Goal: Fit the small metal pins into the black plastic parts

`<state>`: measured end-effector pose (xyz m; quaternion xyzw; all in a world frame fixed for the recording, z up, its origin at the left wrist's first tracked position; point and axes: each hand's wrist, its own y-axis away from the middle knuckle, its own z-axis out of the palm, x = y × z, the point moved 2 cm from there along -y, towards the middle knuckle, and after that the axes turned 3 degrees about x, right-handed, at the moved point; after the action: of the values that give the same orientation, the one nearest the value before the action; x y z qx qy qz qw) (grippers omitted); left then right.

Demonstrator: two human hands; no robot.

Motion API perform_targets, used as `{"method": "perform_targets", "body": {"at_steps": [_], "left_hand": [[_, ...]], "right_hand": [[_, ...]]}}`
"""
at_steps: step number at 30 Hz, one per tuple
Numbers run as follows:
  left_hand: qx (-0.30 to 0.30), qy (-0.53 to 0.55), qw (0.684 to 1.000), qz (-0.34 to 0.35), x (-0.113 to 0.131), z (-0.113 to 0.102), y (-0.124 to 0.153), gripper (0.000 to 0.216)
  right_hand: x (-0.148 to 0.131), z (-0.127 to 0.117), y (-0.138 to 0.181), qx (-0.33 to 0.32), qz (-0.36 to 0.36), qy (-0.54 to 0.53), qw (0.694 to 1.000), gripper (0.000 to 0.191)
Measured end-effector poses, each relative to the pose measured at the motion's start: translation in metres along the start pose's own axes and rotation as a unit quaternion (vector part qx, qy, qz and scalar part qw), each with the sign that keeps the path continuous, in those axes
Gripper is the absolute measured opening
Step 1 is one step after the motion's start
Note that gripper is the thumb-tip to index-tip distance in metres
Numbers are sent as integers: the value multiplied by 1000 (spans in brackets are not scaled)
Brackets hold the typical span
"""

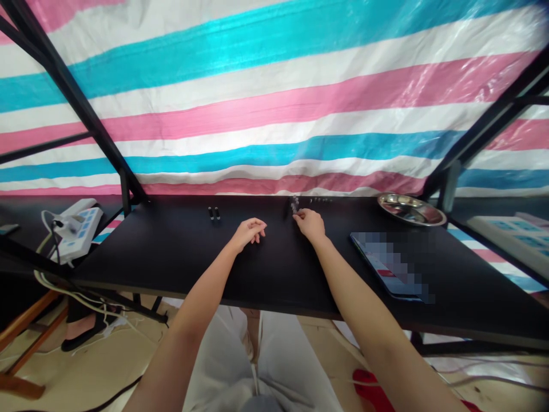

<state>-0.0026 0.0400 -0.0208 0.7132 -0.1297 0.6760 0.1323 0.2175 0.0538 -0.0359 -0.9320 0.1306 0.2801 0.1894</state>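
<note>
Striped sheeting [274,114] in blue, white and pink hangs beyond the fingers of both hands, behind a black table [278,274], with dark frame bars [86,109] slanting up at either side. Right hand [311,226]: thumb and fingers are drawn together at the lower end of a small, greyish, bumpy cluster [294,204], which rises just beyond these fingertips, near the table's far edge; whether they grip it or only touch it, I cannot tell. Just past the knuckles, farther right, lies a short row of tiny bits [323,200], too small to make out. Left hand [250,232]: its fingers are loosely curled over the table, nearer the wearer than the cluster; nothing shows in them, though the palm is hidden. Beyond these fingers and to their left, two little black sticks [214,213] stand side by side. Well right of the right fingers are a shiny metal plate [412,210] and, nearer the wearer, a phone [388,269], partly blurred. Far left of the left fingers sits a white power strip [81,237].
</note>
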Motion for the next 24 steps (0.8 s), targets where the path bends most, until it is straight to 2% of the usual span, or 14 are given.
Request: {"method": "perform_targets", "body": {"at_steps": [5,18,21,24], "left_hand": [[0,-3,1000,3,1,0,1,13],[5,2,1000,7,1,1,1,16],[38,7,999,32,4,0,2,15],[101,15,992,68,7,-5,3,14]], "right_hand": [[-4,-1,2,14,9,12,1000,18],[-3,1,0,-7,32,33,999,20],[-2,2,-1,-7,36,33,999,19],[-1,3,-1,-7,38,31,999,19]]}}
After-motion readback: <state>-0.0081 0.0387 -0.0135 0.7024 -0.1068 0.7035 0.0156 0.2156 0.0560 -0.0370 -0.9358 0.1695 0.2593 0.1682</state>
